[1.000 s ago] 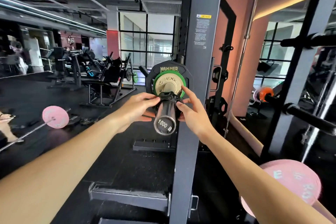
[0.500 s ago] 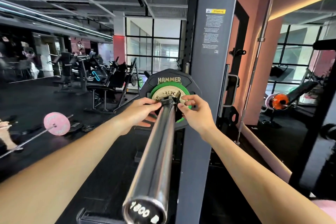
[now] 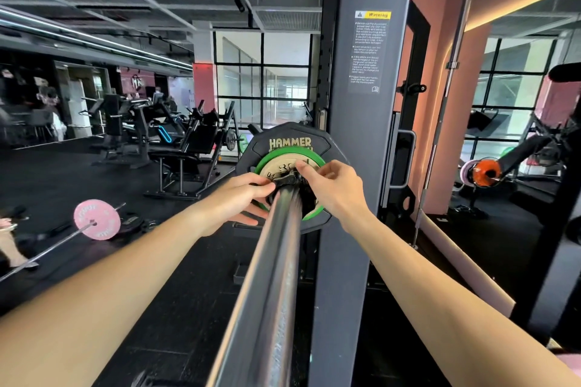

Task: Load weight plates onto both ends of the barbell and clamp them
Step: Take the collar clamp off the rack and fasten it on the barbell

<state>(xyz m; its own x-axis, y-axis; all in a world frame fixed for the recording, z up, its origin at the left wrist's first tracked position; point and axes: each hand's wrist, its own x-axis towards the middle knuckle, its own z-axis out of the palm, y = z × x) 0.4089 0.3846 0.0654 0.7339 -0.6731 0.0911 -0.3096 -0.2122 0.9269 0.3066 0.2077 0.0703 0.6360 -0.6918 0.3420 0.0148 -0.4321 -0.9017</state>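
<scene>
The steel barbell sleeve [image 3: 270, 276] runs from the bottom of the view up to a stack of plates: a black Hammer plate [image 3: 283, 138], a green plate [image 3: 314, 214] and a small tan plate [image 3: 276, 166]. A black clamp collar [image 3: 287, 180] sits on the sleeve against the tan plate. My left hand [image 3: 239, 198] grips the collar from the left side. My right hand [image 3: 330, 188] pinches the collar's top lever from the right. Part of the collar is hidden by my fingers.
A grey rack upright [image 3: 352, 166] with a warning label stands right behind the plates. Another barbell with a pink plate [image 3: 96, 219] lies on the black floor at left. An upright bar [image 3: 446, 104] leans by the pink wall; orange plates [image 3: 485, 173] hang at right.
My head has come closer along the sleeve, so the bar now fills the lower view. Both hands stay at the collar, and my right fingers have shifted onto its top.
</scene>
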